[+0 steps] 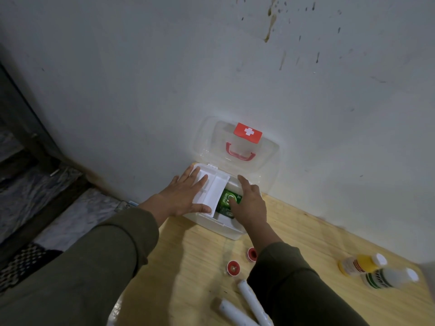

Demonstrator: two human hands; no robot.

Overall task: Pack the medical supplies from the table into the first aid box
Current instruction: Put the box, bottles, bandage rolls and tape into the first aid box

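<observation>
Just right of the frame's centre, a translucent white plastic first aid box (pixel 226 228) is sitting on the pale wooden table (pixel 306 243), pushed against the grey wall. Its clear lid (pixel 266 158), bearing a red label with a white cross and a red handle, is standing open and leaning back on the wall.

The person's left hand (pixel 186 196) is lying flat with straight fingers on a white compartmented plastic tray (pixel 217 187), which is sitting tilted over the left part of the box; the thumb is pressing along the tray's near edge. The right hand (pixel 247 201) is reaching into the right part of the box, its fingers bent down over a green packet with white lettering (pixel 229 198) that is already lying inside; whether it is actually gripping the packet cannot be told from here.

Judging by this, the packing is only beginning: the green packet is the one item visibly in the box. Waiting on the table, toward the lower right of the frame, are two small red-capped round containers (pixel 233 268), two white cylindrical rolls (pixel 249 300), a yellow plastic bottle with a white cap (pixel 360 263) and, just beside it, a white bottle with green stripes (pixel 386 280), both lying on their sides. All of these are still to be placed, and the tray probably needs seating level before the lid can be lowered.
</observation>
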